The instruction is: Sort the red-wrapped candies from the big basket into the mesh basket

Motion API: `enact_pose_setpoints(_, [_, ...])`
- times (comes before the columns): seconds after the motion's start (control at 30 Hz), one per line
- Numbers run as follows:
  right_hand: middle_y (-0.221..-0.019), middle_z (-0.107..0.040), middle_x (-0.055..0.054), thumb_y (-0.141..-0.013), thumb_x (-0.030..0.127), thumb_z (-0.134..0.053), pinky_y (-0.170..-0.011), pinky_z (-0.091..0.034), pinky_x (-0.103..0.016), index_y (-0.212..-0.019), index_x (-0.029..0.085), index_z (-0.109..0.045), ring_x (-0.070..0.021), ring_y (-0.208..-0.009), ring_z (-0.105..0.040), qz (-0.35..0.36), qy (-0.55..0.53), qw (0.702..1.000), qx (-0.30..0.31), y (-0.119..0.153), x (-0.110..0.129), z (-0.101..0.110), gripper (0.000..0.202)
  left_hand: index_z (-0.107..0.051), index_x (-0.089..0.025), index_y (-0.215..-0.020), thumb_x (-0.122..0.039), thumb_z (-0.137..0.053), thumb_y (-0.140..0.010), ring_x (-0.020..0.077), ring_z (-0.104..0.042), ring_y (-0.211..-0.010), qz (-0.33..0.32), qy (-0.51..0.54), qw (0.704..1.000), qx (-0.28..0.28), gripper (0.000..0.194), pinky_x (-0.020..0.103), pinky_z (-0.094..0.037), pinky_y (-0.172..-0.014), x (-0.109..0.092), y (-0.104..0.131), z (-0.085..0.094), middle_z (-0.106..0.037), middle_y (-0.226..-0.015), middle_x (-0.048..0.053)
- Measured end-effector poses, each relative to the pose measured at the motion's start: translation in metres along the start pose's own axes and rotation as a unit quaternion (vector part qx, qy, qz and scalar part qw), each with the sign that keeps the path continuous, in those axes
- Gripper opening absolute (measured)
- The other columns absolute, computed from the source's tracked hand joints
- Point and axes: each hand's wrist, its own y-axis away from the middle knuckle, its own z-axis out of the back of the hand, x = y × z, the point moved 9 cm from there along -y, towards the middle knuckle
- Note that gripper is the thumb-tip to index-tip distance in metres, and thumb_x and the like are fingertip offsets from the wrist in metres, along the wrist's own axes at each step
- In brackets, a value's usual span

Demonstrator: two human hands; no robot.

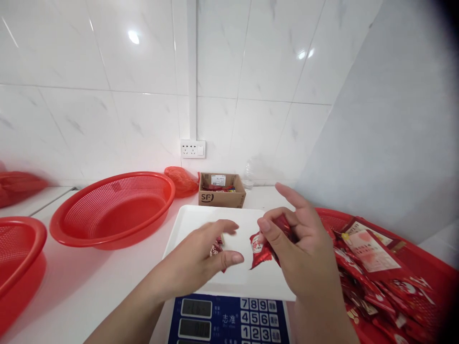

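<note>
A shiny red snack packet (261,248) with a white printed patch is pinched in my right hand (299,243), above the white weighing tray (240,282). To its left, my left hand (201,255) is over the same tray, thumb and fingers apart. Behind that thumb shows part of a dark red packet (216,247). My left hand hides most of it, and whether it touches the hand or just lies on the tray is unclear. Below the tray is the scale's blue panel (229,329), with number keys and small displays.
On the right, a red basket (426,260) holds several red packets (376,272). Two red plastic baskets (111,239) (21,229) stand at left. A small cardboard box (229,199) with packets, a red plastic bag (182,181) and a wall socket (193,149) are at the back.
</note>
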Motion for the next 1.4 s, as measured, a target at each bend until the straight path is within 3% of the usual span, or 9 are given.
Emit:
enact_pose_setpoints(0.13, [-0.075, -0.063, 0.007, -0.089, 0.029, -0.073, -0.045, -0.053, -0.022, -0.135, 0.032, -0.056, -0.0107, -0.052, -0.059, 0.035, -0.005, 0.999, 0.025, 0.007, 0.001, -0.013, 0.049, -0.050, -0.023, -0.130, -0.054, -0.057, -0.097, 0.0188, -0.058, -0.088, -0.052, 0.246, 0.964, 0.084, 0.046, 0.036, -0.046, -0.083, -0.019, 0.009, -0.018, -0.063, -0.093, 0.004])
enact_pose_setpoints(0.33, [-0.076, -0.067, 0.005, -0.089, 0.023, -0.072, -0.048, -0.054, -0.021, -0.130, 0.033, -0.061, -0.0118, -0.057, -0.062, 0.097, 0.005, 0.994, 0.042, 0.014, 0.008, -0.022, 0.044, -0.053, -0.027, -0.114, -0.038, -0.082, -0.082, 0.0127, -0.066, -0.072, 0.000, 0.387, 0.922, -0.021, 0.045, 0.026, -0.049, -0.063, 0.003, -0.004, -0.013, -0.060, -0.088, -0.004])
enact_pose_setpoints(0.47, [-0.088, -0.070, 0.001, -0.091, 0.022, -0.071, -0.045, -0.051, -0.020, -0.121, 0.033, -0.067, -0.0102, -0.056, -0.060, 0.133, -0.010, 0.991, -0.030, 0.009, 0.011, 0.000, 0.033, -0.052, -0.027, -0.116, -0.028, -0.085, -0.079, 0.0123, -0.070, -0.066, -0.010, 0.443, 0.895, -0.061, 0.049, 0.024, -0.055, -0.060, 0.003, -0.003, -0.003, -0.064, -0.087, -0.005])
enact_pose_setpoints(0.57, [-0.078, -0.066, 0.002, -0.095, 0.031, -0.068, -0.036, -0.041, -0.017, -0.111, 0.032, -0.073, -0.0084, -0.048, -0.054, 0.107, -0.080, 0.990, -0.032, -0.002, 0.003, 0.013, 0.017, -0.056, -0.024, -0.112, -0.025, -0.084, -0.082, 0.0106, -0.069, -0.065, -0.031, 0.449, 0.891, -0.065, 0.041, 0.019, -0.054, -0.057, -0.004, 0.002, 0.003, -0.069, -0.083, -0.003])
enact_pose_setpoints(0.73, [-0.066, -0.057, 0.003, -0.073, 0.060, -0.083, -0.032, -0.027, -0.015, -0.104, 0.025, -0.079, -0.0082, -0.045, -0.051, -0.080, -0.186, 0.961, 0.190, -0.006, -0.018, -0.024, 0.047, -0.064, -0.020, -0.099, -0.027, -0.081, -0.085, 0.0084, -0.067, -0.063, -0.052, 0.469, 0.880, -0.050, 0.023, 0.015, -0.054, -0.056, -0.016, 0.008, 0.005, -0.070, -0.077, -0.003])
enact_pose_setpoints(0.87, [-0.066, -0.062, 0.002, -0.060, 0.059, -0.091, -0.042, -0.036, -0.017, -0.099, 0.022, -0.080, -0.0079, -0.050, -0.050, -0.136, -0.220, 0.916, 0.308, 0.011, -0.013, -0.051, 0.054, -0.065, -0.017, -0.090, -0.029, -0.079, -0.087, 0.0073, -0.064, -0.062, -0.057, 0.461, 0.885, -0.036, 0.019, 0.016, -0.053, -0.058, -0.019, 0.011, 0.001, -0.070, -0.073, -0.002])
enact_pose_setpoints(1.07, [-0.064, -0.063, 0.004, -0.061, 0.043, -0.096, -0.048, -0.045, -0.020, -0.091, 0.023, -0.077, -0.0089, -0.051, -0.053, -0.145, -0.276, 0.902, 0.299, 0.017, -0.016, -0.058, 0.040, -0.059, -0.019, -0.086, -0.031, -0.076, -0.089, 0.0076, -0.060, -0.059, -0.063, 0.437, 0.897, -0.031, 0.021, 0.017, -0.049, -0.057, -0.017, 0.011, 0.001, -0.067, -0.070, -0.003])
enact_pose_setpoints(1.2, [-0.062, -0.065, 0.006, -0.063, 0.029, -0.096, -0.049, -0.048, -0.017, -0.083, 0.025, -0.074, -0.0075, -0.049, -0.054, -0.109, -0.317, 0.907, 0.257, 0.012, -0.015, -0.053, 0.030, -0.066, -0.024, -0.103, -0.030, -0.081, -0.085, 0.0084, -0.062, -0.073, -0.107, 0.364, 0.924, -0.049, 0.024, 0.018, -0.051, -0.068, -0.026, 0.017, 0.005, -0.070, -0.087, -0.002])
enact_pose_setpoints(1.4, [-0.070, -0.069, 0.004, -0.066, 0.033, -0.095, -0.049, -0.047, -0.016, -0.093, 0.029, -0.076, -0.0075, -0.052, -0.056, -0.069, -0.280, 0.921, 0.263, 0.012, -0.009, -0.053, 0.033, -0.066, -0.034, -0.118, -0.023, -0.075, -0.088, 0.0156, -0.064, -0.087, -0.103, 0.195, 0.964, -0.149, 0.033, 0.026, -0.053, -0.076, -0.028, 0.031, 0.013, -0.073, -0.094, -0.002])
